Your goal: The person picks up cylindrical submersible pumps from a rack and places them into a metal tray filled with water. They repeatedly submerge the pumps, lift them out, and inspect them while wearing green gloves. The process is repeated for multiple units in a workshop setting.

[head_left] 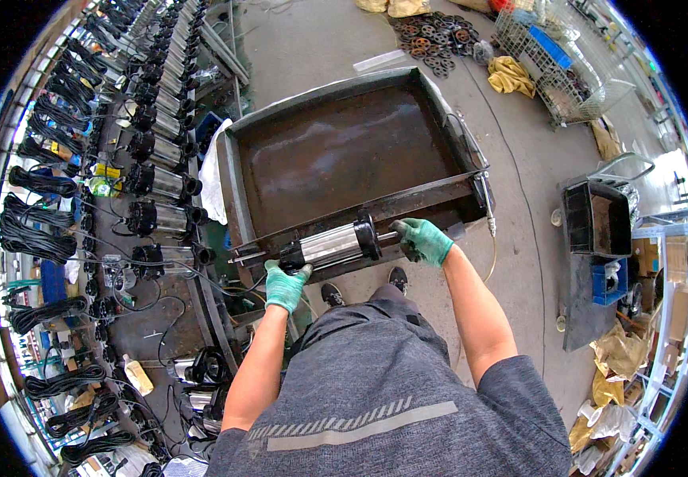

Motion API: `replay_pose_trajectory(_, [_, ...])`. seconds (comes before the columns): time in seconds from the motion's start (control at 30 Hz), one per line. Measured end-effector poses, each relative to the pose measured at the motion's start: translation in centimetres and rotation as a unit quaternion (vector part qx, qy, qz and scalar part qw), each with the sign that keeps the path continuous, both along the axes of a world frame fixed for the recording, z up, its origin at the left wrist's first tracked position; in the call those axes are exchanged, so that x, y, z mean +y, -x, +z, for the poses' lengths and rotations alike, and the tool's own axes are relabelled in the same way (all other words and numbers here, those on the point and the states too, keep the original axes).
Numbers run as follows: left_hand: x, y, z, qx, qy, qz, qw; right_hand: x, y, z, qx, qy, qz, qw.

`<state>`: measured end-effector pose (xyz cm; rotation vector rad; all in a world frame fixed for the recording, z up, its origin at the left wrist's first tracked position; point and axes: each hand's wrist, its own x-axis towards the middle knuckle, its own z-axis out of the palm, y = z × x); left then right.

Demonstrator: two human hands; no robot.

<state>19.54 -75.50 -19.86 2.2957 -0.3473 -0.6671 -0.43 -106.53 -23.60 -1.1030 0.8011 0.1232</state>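
Place: it looks like a factory workshop.
Long rows: at the left stand many silver and black cylindrical metal machines [165, 184], with coiled black cables [38, 232] beside them.
Dirty tank: in the middle is a rectangular dark metal tank [344, 151], stained inside; a silver and black metal cylinder [332, 248] is held at its near edge.
Grey floor: on the bare grey floor [550, 183] lies a heap of dark wheel-shaped parts [437, 38].
Right side: pale blue shelves [666, 229] carry brown boxes [678, 258].

Yellow cloth [511, 77] beside wire basket [548, 86]
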Motion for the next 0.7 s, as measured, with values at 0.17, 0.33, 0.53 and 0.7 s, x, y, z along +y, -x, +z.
replay_pose_trajectory(0.17, [0.0,0.2,0.2,-0.026,-0.022,0.002,0.999,-0.9,-2.1,-2.9,0.123,0.336,0.223,0.907])
replay_pose_trajectory(0.33, [0.2,0.1,-0.4,-0.020,-0.010,0.005,1.000,-0.2,-1.3,-3.6,0.063,0.418,0.189,0.886])
replay_pose_trajectory(0.53, [0.7,-0.5,-2.6,-0.020,0.028,0.011,0.999,-0.7,1.9,1.9,-0.047,-0.084,0.006,0.995])
replay_pose_trajectory(0.7, [0.6,-0.2,-1.8,-0.043,0.011,0.005,0.999,-0.8,-0.3,1.1,0.125,0.094,0.070,0.985])
